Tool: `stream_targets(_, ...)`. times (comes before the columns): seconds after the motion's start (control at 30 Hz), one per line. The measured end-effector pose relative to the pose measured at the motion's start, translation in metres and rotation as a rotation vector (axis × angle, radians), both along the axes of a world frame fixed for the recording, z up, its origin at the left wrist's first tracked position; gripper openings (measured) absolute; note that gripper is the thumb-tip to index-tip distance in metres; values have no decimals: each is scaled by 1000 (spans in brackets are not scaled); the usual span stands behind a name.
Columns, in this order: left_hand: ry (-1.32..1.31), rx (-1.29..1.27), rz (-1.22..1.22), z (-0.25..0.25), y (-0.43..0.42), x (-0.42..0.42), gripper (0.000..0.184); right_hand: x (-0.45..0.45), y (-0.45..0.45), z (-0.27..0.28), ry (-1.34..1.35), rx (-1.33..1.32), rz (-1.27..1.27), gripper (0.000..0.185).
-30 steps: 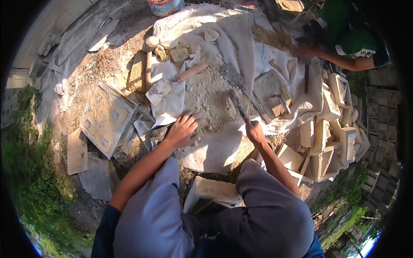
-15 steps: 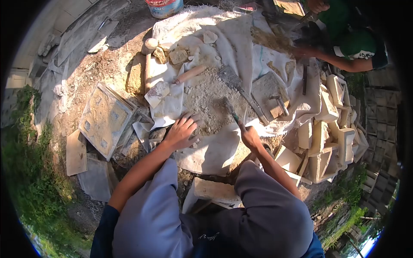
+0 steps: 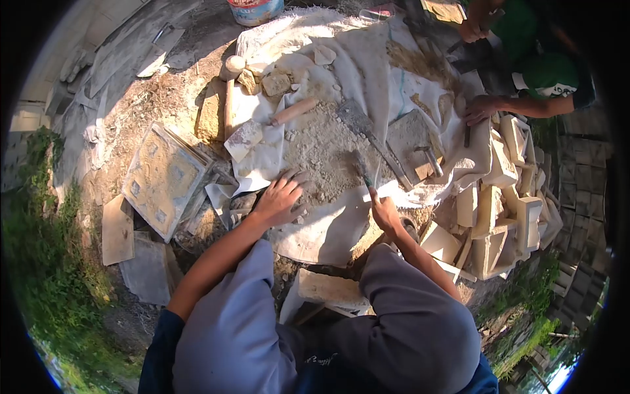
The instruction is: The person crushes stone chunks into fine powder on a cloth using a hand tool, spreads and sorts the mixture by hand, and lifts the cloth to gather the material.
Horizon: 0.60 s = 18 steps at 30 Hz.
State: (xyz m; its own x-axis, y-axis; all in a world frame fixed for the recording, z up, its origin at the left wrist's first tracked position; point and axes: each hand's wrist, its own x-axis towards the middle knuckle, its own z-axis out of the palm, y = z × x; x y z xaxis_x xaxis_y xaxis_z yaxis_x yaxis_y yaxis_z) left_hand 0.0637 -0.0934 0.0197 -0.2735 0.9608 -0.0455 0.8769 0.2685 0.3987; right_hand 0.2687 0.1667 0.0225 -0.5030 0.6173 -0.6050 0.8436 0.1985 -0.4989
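Note:
In my right hand (image 3: 387,215) is a hand tool (image 3: 361,169) with a dark head and greenish handle; its exact kind is unclear. Its head is over the pale crushed rubble (image 3: 318,148) spread on a white sack sheet (image 3: 328,226). My left hand (image 3: 281,199) lies at the near left edge of that rubble, fingers spread, gripping nothing visible. Beyond the rubble are a long-handled metal tool (image 3: 374,144) and a wooden handle (image 3: 293,111). A hammer (image 3: 430,161) rests on a flat slab (image 3: 410,141) to the right.
Hollow pale blocks (image 3: 499,230) are piled at right. Stacked square tiles (image 3: 164,184) lean at left. Yellowish stones (image 3: 275,83) and a wooden mallet (image 3: 234,65) lie farther back, near a paint bucket (image 3: 256,12). Another person's hand (image 3: 482,109) touches the sheet's right side.
The tool in my right hand has shifted slightly right and nearer to me. My left hand stays in place. The other person's lower hand has moved right, and their upper hand has shifted.

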Motion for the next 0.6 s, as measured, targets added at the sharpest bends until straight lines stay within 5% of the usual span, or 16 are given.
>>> stream_targets(0.07,2,12,-5,6,3,-2,63,-9,19,12,-24,-103,26,78)
stream_targets(0.33,-73,-18,-1,7,1,-3,60,-13,7,27,891,-194,-163,58)
stream_targets(0.4,-35,94,-6,10,4,-3,55,8,7,-24,686,391,100,67)
stream_targets(0.5,-8,136,-14,13,4,-3,47,33,10,-71,340,483,292,74)
stream_targets(0.6,18,138,-15,13,4,-2,48,-1,22,0,-41,-53,-37,72)
